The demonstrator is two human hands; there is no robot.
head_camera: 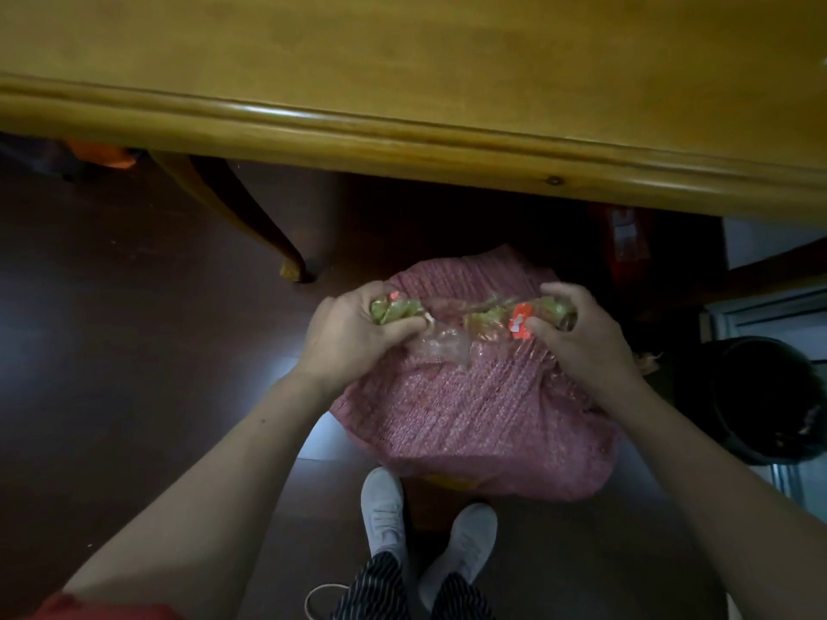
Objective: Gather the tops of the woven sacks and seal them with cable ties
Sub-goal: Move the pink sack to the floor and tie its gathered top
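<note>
A full pink woven sack (474,413) stands on the dark floor in front of my feet. Its mouth is open at the top, and green, orange and clear plastic wrappers (488,322) show inside. My left hand (353,333) grips the left side of the sack's top edge, bunched together with a green wrapper. My right hand (577,333) grips the right side of the top edge, thumb pressed next to an orange wrapper. No cable tie is visible.
A yellow wooden table (402,140) overhangs just beyond the sack, one curved leg (250,226) at the left. A black bin (760,400) stands at the right. My white shoes (385,507) are right below the sack. A red package (626,243) lies under the table.
</note>
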